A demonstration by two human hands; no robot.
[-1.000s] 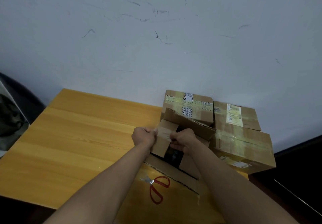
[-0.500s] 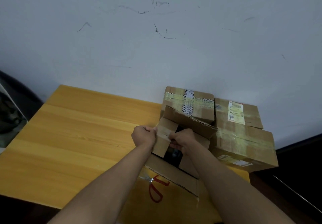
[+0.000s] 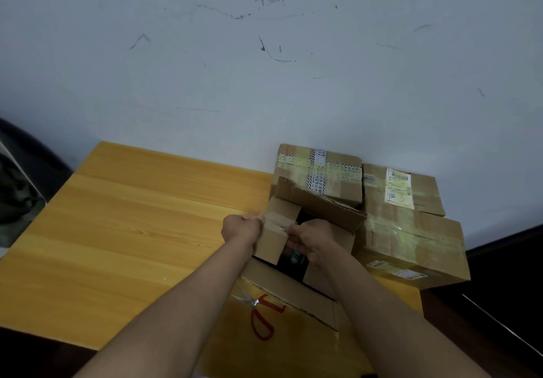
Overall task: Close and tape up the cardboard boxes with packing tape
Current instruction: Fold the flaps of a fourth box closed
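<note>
Fingers [image 3: 289, 232] still pinch flap [image 3: 276, 230] | hands unmoved | scissors [image 3: 261, 316] partly hidden

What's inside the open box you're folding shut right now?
Between the flaps of the open box only a dark interior shows, with something small and pale near the right hand. The flaps and the left hand cover the rest, so its contents cannot be told.

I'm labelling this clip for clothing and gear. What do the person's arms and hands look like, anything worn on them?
Both forearms are bare as far as the head view shows: no sleeve in frame. The left hand and right hand wear no gloves, and no watch, ring or bracelet is visible. The dim light hides finer detail.
</note>
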